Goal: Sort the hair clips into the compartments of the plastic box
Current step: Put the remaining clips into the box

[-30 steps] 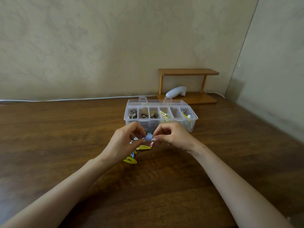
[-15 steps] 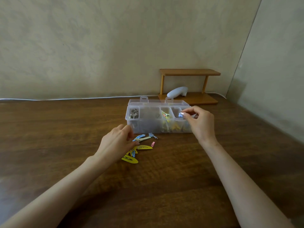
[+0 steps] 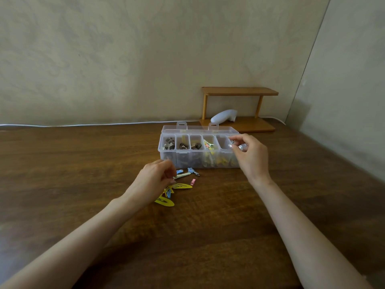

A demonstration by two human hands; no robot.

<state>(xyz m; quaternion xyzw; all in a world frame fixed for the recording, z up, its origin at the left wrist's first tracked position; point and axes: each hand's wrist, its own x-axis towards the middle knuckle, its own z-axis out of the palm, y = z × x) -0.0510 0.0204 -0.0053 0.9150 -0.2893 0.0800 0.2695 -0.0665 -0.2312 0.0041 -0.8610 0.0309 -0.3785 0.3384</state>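
The clear plastic box stands open on the wooden table, its lid tipped back. Its left three compartments hold dark clips, the fourth holds mixed coloured ones, and the fifth looks empty. My right hand hovers over the box's right end with thumb and finger apart; a small shiny clip shows just beside the fingers. My left hand rests curled over the loose pile in front of the box: yellow snap clips, a blue clip and a tiny pink clip. Nothing is visibly gripped in it.
A small wooden shelf stands behind the box against the wall, with a white rounded object on its base. A white cable runs along the table's back edge. A second wall closes in on the right.
My right hand carried the small blue clip from the pile to the box's right end and has opened there. My left hand dropped back onto the loose pile.
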